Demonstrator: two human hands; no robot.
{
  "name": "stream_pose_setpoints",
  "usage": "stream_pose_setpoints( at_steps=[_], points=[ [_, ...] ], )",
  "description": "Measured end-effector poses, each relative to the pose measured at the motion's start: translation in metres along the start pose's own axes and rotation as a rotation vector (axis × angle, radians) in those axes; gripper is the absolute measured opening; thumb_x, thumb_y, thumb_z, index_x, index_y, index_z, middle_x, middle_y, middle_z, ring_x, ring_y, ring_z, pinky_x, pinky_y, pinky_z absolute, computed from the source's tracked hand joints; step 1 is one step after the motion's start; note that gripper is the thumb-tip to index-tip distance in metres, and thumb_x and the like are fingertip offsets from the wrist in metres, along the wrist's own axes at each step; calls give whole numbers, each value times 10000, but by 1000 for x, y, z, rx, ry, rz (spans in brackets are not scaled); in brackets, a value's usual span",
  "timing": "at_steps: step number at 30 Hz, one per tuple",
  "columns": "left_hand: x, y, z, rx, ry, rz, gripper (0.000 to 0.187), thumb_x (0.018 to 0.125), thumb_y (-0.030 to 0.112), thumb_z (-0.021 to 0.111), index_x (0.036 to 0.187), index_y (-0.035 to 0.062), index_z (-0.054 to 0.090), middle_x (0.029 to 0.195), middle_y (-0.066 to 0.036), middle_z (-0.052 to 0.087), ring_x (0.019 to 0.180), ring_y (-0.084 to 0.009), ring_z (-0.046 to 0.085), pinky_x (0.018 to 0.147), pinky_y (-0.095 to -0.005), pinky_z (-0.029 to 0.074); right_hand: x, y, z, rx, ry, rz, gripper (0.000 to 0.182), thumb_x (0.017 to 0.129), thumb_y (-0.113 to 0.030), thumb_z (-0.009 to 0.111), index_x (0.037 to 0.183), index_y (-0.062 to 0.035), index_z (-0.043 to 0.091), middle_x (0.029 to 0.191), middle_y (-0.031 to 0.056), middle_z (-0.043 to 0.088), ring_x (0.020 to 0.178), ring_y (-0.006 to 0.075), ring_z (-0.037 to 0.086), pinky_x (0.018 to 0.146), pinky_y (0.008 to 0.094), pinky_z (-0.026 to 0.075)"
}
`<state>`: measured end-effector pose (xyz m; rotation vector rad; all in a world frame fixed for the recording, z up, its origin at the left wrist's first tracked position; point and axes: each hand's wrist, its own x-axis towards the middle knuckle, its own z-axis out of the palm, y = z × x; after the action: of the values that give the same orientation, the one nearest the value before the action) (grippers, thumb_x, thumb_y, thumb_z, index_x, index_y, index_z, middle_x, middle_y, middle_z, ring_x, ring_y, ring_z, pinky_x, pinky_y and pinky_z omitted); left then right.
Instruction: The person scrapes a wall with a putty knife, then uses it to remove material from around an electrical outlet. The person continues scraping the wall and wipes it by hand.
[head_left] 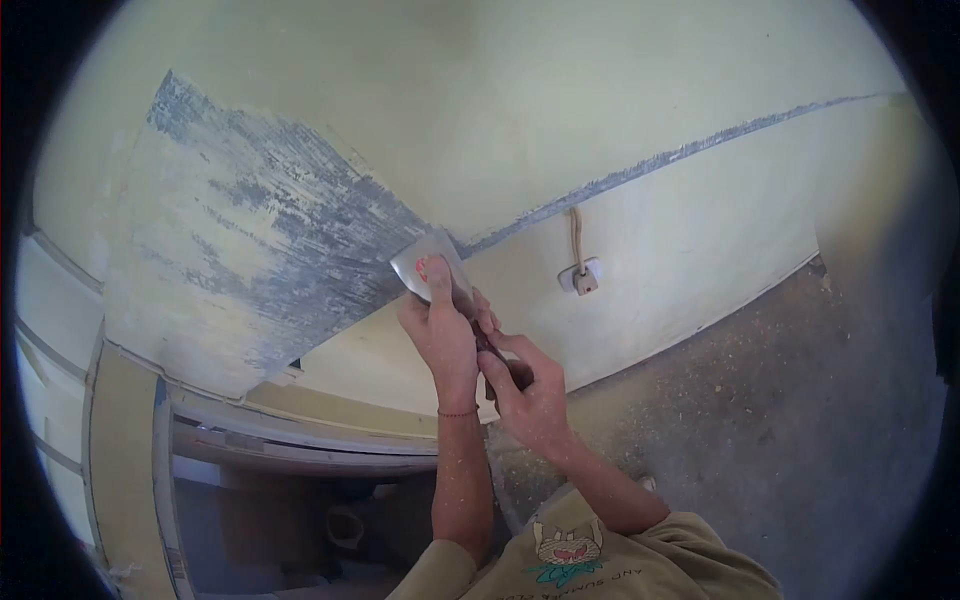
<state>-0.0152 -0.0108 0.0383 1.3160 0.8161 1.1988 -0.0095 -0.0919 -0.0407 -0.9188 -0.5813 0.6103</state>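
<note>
A scraper [432, 262] with a wide metal blade and a dark handle is held in both hands. My left hand [442, 335] grips it near the blade, the thumb pressed flat on the metal beside a red mark. Lower down, my right hand [525, 392] is closed around the handle. The blade's edge meets the wall at the corner of a rough grey scraped patch [300, 215]. From there a narrow grey strip [640, 176] runs up to the right across the pale painted wall [500, 110].
A white socket with a plug [583, 277] and a cable sits on the wall right of the hands. The speckled floor [720, 400] lies at the lower right. At the lower left are a wooden frame [125, 440] and a dark opening. Window panes line the left edge.
</note>
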Motion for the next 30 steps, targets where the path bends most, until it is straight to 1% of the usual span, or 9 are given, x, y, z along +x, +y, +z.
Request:
stream_pose_setpoints(
  at_steps=[2, 4, 7, 9, 13, 15, 24, 26, 30],
  points=[
    [2, -11, 1, -10, -12, 3, 438, 971, 343, 527, 665, 48, 422, 480, -36, 427, 362, -133, 453, 353, -285, 382, -5, 6, -6, -46, 25, 60, 208, 913, -66, 607, 1094, 37, 605, 658, 23, 573, 566, 32, 489, 490, 220, 402],
    [2, -23, -2, 6, -4, 11, 459, 972, 358, 523, 649, 56, 399, 480, -34, 421, 359, -134, 450, 353, -282, 378, 3, 4, -4, -55, 12, -18, 208, 919, -57, 595, 1110, 26, 593, 654, 18, 569, 554, 40, 495, 475, 221, 393],
    [10, 25, 11, -19, -41, 64, 431, 969, 384, 525, 686, 71, 437, 501, -37, 459, 363, -127, 434, 356, -268, 365, 17, -11, 6, -39, -19, -91, 212, 926, -48, 582, 1129, 17, 582, 656, 14, 568, 547, 47, 502, 459, 219, 382],
    [11, 17, 9, -39, 0, 87, 446, 967, 403, 520, 685, 68, 438, 493, -37, 455, 354, -132, 432, 349, -274, 365, 16, -14, 10, -20, -48, -130, 213, 927, -48, 581, 1130, 18, 584, 663, 16, 571, 550, 45, 503, 458, 215, 380],
    [3, -23, 2, -36, 37, -7, 472, 957, 428, 528, 673, 63, 437, 489, -47, 460, 346, -139, 435, 345, -286, 368, 2, 6, -9, -84, -7, -29, 207, 929, -59, 579, 1120, 20, 584, 641, 16, 567, 543, 47, 498, 454, 219, 373],
    [6, -6, 4, -56, -36, 1, 417, 973, 335, 530, 679, 65, 410, 496, -23, 409, 372, -138, 458, 353, -285, 387, 1, 5, -6, -87, -9, 20, 204, 929, -60, 578, 1115, 22, 585, 632, 18, 567, 541, 48, 499, 453, 219, 370],
    [5, -6, 9, -45, 33, -41, 490, 959, 386, 536, 617, 59, 404, 474, -48, 446, 360, -135, 452, 355, -287, 395, 8, -10, -8, -163, -5, -1, 200, 927, -68, 589, 1099, 33, 580, 597, 10, 538, 519, 43, 470, 459, 219, 366],
    [11, 24, 14, -40, 20, 50, 528, 963, 404, 521, 582, 64, 388, 456, -50, 431, 354, -143, 450, 351, -292, 389, 19, -30, 2, -124, -72, -57, 206, 923, -56, 590, 1105, 42, 577, 613, 13, 552, 521, 45, 481, 474, 220, 393],
    [3, 0, 5, -15, 8, -14, 491, 962, 428, 518, 633, 80, 412, 477, -52, 455, 351, -141, 436, 341, -286, 366, 13, -5, -1, -88, -31, -181, 212, 923, -57, 591, 1107, 47, 570, 623, 15, 552, 524, 50, 484, 478, 221, 398]
  ],
)
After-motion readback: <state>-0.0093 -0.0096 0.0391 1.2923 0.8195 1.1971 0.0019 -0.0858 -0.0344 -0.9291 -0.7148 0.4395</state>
